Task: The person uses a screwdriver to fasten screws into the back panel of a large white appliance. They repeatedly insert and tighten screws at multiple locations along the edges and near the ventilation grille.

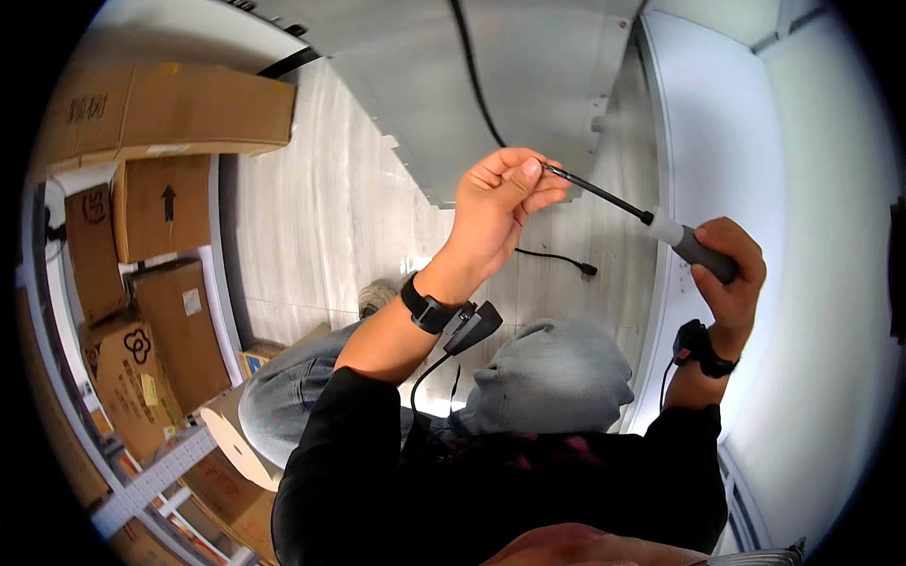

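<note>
My right hand point(731, 269) grips the grey handle of a screwdriver point(609, 197), its dark shaft pointing up and to the left. At the tip, my left hand point(500, 203) is closed in a pinch, thumb against the fingers. Whatever sits between those fingertips is too small to make out; the tip touches or nearly touches them. Just beyond my hands stands a large grey metal cabinet point(472, 104) with small tabs along its edges. A black cable point(475, 80) runs down over it and passes behind my left hand.
Cardboard boxes point(175, 330) fill a white shelf rack at the left, with a long carton point(208, 108) above them. A white panel point(722, 141) stands close on the right. On the wood-look floor point(311, 226) lies a black cable plug point(589, 270). My knees are bent below my hands.
</note>
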A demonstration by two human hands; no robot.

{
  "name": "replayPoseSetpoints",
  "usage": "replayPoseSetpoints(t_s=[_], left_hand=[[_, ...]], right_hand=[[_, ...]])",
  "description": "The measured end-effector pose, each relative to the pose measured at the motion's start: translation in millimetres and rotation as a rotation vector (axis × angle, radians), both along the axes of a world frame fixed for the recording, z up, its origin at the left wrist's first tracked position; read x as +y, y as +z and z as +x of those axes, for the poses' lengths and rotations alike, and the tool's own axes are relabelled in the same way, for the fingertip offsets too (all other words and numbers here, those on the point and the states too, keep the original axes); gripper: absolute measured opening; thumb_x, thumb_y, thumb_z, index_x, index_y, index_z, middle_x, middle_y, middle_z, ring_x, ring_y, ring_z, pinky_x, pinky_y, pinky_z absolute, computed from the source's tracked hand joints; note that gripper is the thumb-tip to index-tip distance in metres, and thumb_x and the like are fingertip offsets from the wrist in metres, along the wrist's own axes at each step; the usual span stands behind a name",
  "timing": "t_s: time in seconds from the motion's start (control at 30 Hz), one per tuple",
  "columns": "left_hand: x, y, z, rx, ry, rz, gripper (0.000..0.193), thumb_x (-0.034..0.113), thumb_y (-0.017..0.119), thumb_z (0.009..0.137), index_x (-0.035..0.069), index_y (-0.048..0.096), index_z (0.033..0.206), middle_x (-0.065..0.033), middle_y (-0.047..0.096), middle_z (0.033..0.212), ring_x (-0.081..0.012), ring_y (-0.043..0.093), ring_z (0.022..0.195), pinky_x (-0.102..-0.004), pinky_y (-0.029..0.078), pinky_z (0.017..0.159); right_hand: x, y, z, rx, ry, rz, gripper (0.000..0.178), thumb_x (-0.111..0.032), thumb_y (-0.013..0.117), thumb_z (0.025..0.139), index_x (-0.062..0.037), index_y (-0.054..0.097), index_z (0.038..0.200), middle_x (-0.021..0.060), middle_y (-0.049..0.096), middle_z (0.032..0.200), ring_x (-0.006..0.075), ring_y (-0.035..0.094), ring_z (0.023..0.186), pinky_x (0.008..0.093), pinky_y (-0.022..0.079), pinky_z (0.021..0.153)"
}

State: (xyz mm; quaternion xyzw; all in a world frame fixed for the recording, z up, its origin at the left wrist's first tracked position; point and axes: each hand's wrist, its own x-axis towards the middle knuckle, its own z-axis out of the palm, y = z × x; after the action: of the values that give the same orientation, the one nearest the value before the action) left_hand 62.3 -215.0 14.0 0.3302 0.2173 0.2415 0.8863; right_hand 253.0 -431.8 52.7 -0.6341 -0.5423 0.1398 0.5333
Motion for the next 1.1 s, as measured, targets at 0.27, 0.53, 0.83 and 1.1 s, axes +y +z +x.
replayPoseSetpoints(t_s=[0.27, 0.53, 0.83, 1.1], left_hand=[[36.0, 45.5, -39.7, -0.013, 0.16, -0.043, 0.013, 0.015, 0.051, 0.095, 0.004, 0.058, 0.096, -0.009, 0.064, 0.094, -0.0188, 0.064, 0.086, -0.0291, 0.055, 0.08], [122.9, 69.0, -80.1, -0.041, 0.171, -0.263, 0.014, 0.013, 0.047, 0.096, 0.002, 0.055, 0.095, -0.0082, 0.06, 0.088, -0.0182, 0.062, 0.08, -0.0289, 0.054, 0.074], [188.3, 46.0, -89.2, -0.023, 0.058, -0.318, 0.014, 0.014, 0.047, 0.096, 0.003, 0.056, 0.092, -0.0057, 0.061, 0.083, -0.0151, 0.061, 0.074, -0.0253, 0.053, 0.065], [185.1, 31.5, -92.6, 0.069, 0.021, -0.295, 0.015, 0.019, 0.051, 0.095, 0.006, 0.057, 0.099, -0.0102, 0.063, 0.103, -0.021, 0.062, 0.091, -0.0284, 0.052, 0.077]], right_hand=[[64.3, 73.9, -41.2, -0.179, 0.044, -0.044, 0.032, 0.001, 0.065, 0.061, -0.0003, 0.063, 0.094, 0.0126, 0.059, 0.078, 0.0214, 0.058, 0.064, 0.0269, 0.044, 0.056], [151.6, 132.2, -107.2, -0.428, 0.085, -0.096, 0.028, 0.0, 0.064, 0.066, -0.0035, 0.06, 0.094, 0.0116, 0.058, 0.078, 0.0281, 0.057, 0.063, 0.0327, 0.043, 0.054], [193.6, 127.0, -188.3, -0.176, -0.158, -0.355, 0.034, -0.004, 0.061, 0.071, -0.0032, 0.052, 0.104, 0.0174, 0.062, 0.087, 0.0347, 0.062, 0.077, 0.0377, 0.048, 0.068], [191.9, 45.1, -251.6, 0.186, -0.442, -0.202, 0.034, -0.005, 0.065, 0.074, -0.0025, 0.052, 0.105, 0.0123, 0.059, 0.09, 0.0203, 0.059, 0.078, 0.0312, 0.047, 0.07]])
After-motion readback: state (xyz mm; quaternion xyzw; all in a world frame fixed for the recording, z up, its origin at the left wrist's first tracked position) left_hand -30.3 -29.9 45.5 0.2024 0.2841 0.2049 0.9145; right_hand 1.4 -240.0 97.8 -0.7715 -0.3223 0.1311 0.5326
